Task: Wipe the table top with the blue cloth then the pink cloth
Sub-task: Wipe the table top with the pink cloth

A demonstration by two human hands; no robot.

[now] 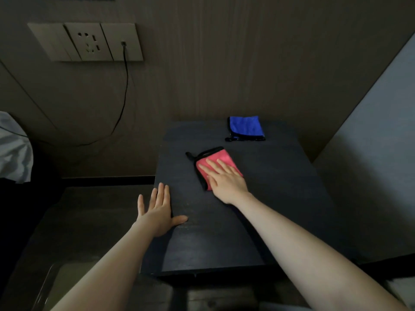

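The table top [224,232] looks like dark, matt wood with a faint grain. The pink cloth [216,159] and the blue cloth [246,126] are soft, fuzzy fabric with black stitched edging. The wall [224,63] behind shows a matt wood-grain panel; the socket plate [86,41] looks like smooth plastic.

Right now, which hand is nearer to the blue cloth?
The right. The right hand lies flat on the pink cloth, just in front of the blue cloth at the table's far edge. The left hand rests on the table's near left edge, farther away.
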